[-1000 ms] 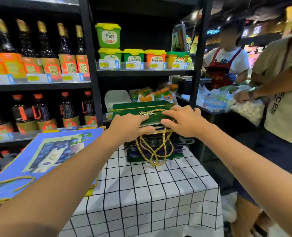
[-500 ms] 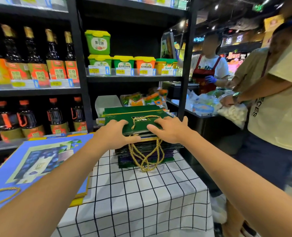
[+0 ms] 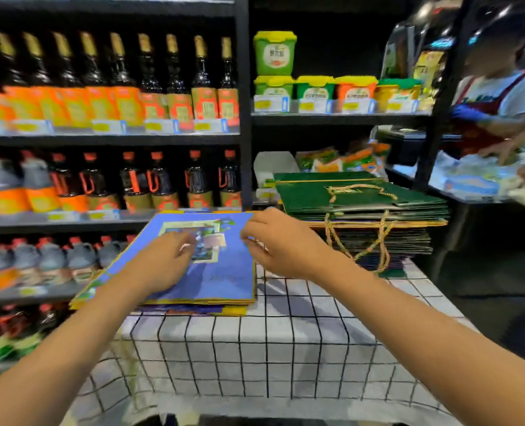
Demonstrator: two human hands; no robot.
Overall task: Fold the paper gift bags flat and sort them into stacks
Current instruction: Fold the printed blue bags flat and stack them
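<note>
**Two sorted stacks, both hands over the blue one**

The left hand [image 3: 166, 259] and right hand [image 3: 281, 244] hover apart, fingers loosely curled, gripping nothing, over the flat blue paper gift bags [image 3: 221, 284]; the flat green paper gift bags [image 3: 362, 199] form a taller stack to the right, gold rope handles [image 3: 374, 241] dangling; a snagged handle could topple it; both stacks rest on a white grid-checked tablecloth [image 3: 270, 342]; dark shop shelving [image 3: 244, 118] of bottles stands behind.
</note>
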